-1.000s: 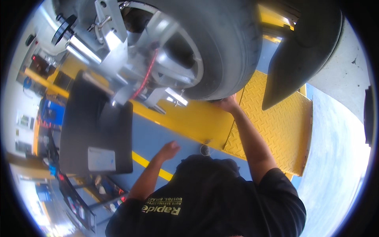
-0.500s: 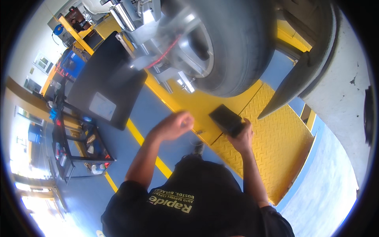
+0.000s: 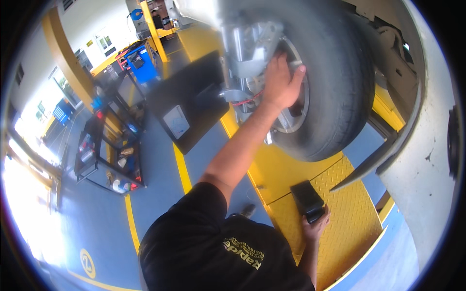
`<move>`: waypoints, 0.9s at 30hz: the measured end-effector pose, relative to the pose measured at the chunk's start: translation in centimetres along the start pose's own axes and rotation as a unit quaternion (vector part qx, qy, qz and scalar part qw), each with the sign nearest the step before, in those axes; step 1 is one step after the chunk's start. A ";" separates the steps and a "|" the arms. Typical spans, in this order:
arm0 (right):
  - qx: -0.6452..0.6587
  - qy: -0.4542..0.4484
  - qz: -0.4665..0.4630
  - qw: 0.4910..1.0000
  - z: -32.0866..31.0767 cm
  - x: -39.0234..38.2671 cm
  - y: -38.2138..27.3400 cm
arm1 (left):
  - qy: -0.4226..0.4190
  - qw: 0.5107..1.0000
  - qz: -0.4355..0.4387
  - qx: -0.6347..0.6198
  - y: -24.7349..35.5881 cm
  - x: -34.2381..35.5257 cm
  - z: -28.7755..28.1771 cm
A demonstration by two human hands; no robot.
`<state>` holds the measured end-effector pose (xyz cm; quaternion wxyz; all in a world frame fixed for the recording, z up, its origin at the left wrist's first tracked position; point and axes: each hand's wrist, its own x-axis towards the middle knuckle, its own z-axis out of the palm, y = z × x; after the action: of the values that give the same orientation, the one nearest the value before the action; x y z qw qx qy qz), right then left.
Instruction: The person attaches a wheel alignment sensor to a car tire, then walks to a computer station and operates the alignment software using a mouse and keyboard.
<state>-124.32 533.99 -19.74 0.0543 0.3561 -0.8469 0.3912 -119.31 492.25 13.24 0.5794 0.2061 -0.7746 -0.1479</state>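
My left hand [image 3: 284, 83] reaches up to the wheel, its thumb apart and its fingers stretched over the alloy rim [image 3: 300, 114]; whether the fingertips touch it I cannot tell. Beside the hand, a metal wheel clamp [image 3: 247, 53] with a red cord [image 3: 246, 101] sits against the wheel's face. A large dark panel [image 3: 206, 104] with a white label sticks out from the clamp side. Lower down, my right hand [image 3: 316, 225] is closed around the near end of a black box-shaped object [image 3: 307, 198], held above the yellow platform. Its exact kind does not show.
The black tyre [image 3: 335, 92] stands on the yellow ramp [image 3: 276, 167] with its tread-plate surface. A white car body panel [image 3: 412, 140] curves along the right. To the left are a black tool cart [image 3: 111, 186], a blue cabinet [image 3: 141, 65] and a yellow post [image 3: 65, 53].
My left hand has gone from a loosely curled pose above the floor up to the wheel rim, its fingers now stretched. My right hand still holds the black object. The whole view has shifted.
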 end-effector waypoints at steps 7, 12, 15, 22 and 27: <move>0.004 -0.008 0.008 1.000 -0.5 0.1 -0.6 | 0.020 0.998 0.024 -0.059 -0.8 0.5 0.3; 0.006 -0.007 0.003 1.000 -0.7 0.3 -1.1 | 0.065 0.996 0.046 -0.032 -0.7 -0.1 1.3; 0.007 -0.011 0.002 1.000 -0.8 0.2 -1.2 | 0.074 0.996 0.048 -0.020 -0.4 -0.8 1.7; 0.023 -0.001 -0.001 1.000 -0.7 0.3 -1.4 | 0.046 0.998 0.023 -0.028 0.4 -1.0 0.9; 0.002 -0.016 0.013 1.000 -1.1 0.4 -2.0 | -0.006 0.999 0.018 -0.041 0.8 -1.2 -0.7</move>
<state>-123.53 533.63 -17.62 0.0343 0.3511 -0.8514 0.3881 -118.50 493.59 12.77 0.5856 0.1673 -0.7748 -0.1698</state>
